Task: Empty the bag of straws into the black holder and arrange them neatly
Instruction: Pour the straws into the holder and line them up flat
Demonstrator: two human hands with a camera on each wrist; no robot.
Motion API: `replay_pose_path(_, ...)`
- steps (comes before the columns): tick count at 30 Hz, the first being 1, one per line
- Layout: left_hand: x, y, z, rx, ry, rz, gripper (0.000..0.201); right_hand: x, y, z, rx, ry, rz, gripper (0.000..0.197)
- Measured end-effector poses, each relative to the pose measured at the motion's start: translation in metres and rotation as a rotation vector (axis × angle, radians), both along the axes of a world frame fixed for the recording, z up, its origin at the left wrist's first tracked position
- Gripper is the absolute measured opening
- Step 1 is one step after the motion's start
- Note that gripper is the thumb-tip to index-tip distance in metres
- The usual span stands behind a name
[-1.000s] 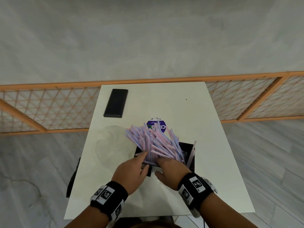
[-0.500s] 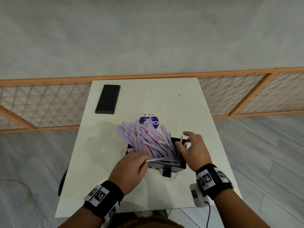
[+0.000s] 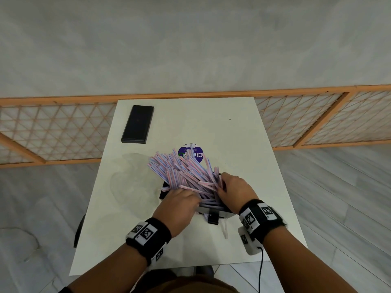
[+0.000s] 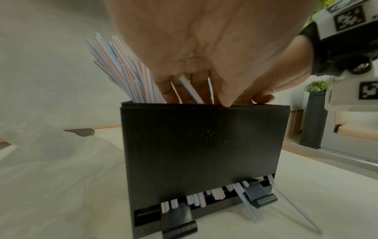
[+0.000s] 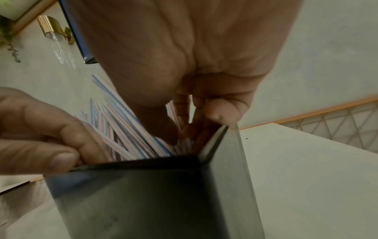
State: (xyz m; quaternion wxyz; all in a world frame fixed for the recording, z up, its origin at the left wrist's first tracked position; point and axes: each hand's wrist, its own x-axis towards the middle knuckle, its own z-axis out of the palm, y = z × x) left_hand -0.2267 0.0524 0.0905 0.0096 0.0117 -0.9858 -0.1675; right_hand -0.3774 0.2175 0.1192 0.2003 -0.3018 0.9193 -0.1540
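Many pink-and-blue striped straws (image 3: 186, 172) stand in the black holder (image 3: 164, 192) and fan out toward the upper left. My left hand (image 3: 186, 197) lies on the near side of the bunch, its fingers (image 4: 194, 93) curled down among the straws (image 4: 126, 67) at the holder's (image 4: 204, 145) rim. My right hand (image 3: 224, 185) grips the right side of the bunch. Its thumb and fingers (image 5: 216, 114) reach into the holder (image 5: 163, 194) around straws (image 5: 122, 129). Straw ends (image 4: 196, 198) show in the bottom slot. One loose straw (image 3: 226, 229) lies in front.
The empty clear bag (image 3: 129, 176) lies crumpled left of the holder, and a purple round label (image 3: 190, 154) sits behind the straws. A black flat box (image 3: 137, 123) rests at the far left of the white table (image 3: 243, 134). An orange lattice fence (image 3: 63, 134) runs behind.
My right hand, open beside the holder's right end half a second ago, has come in and closed on the right side of the straws. My left hand stays on the near side.
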Motion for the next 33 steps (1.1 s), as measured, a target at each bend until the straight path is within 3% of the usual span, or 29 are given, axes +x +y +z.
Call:
replay_pose_path(5, 0.000, 0.004, 0.006, 0.033, 0.039, 0.009, 0.025, -0.011, 0.003, 0.002, -0.032, -0.057, 0.052, 0.007)
replay_pose_path(9, -0.006, 0.013, 0.021, 0.076, 0.120, 0.038, 0.014, -0.022, 0.012, 0.020, -0.220, -0.101, -0.062, 0.009)
replay_pose_path(12, -0.013, 0.022, 0.039, 0.224, 0.135, 0.091, 0.018, -0.023, 0.012, 0.042, -0.379, -0.094, -0.091, 0.008)
replay_pose_path(16, -0.027, 0.032, 0.062, 0.609, 0.031, 0.257, 0.036, -0.008, 0.002, 0.068, -0.468, -0.141, 0.033, 0.019)
replay_pose_path(19, -0.036, 0.033, 0.068, 0.676, 0.061, 0.275, 0.017, 0.005, -0.005, 0.078, -0.438, -0.136, 0.116, 0.019)
replay_pose_path(22, -0.039, 0.028, 0.068, 0.673, 0.090, 0.299, 0.026, 0.009, -0.004, 0.081, -0.513, -0.115, 0.103, 0.008)
replay_pose_path(23, -0.040, 0.024, 0.068, 0.662, 0.112, 0.317, 0.026, 0.008, 0.000, 0.081, -0.560, -0.131, 0.063, 0.014)
replay_pose_path(25, -0.038, 0.018, 0.070, 0.650, 0.141, 0.385, 0.028, 0.006, 0.015, 0.076, -0.628, -0.126, -0.046, 0.019)
replay_pose_path(28, -0.028, 0.008, 0.073, 0.750, 0.172, 0.501, 0.025, 0.009, 0.050, 0.057, -0.595, -0.017, -0.242, 0.008)
replay_pose_path(31, -0.018, 0.005, 0.077, 0.929, 0.166, 0.510, 0.014, 0.017, 0.090, 0.014, -0.451, -0.062, -0.436, 0.019)
replay_pose_path(33, -0.013, 0.003, 0.073, 1.040, 0.101, 0.523, 0.009, 0.026, 0.108, -0.025, -0.271, -0.204, -0.439, 0.021)
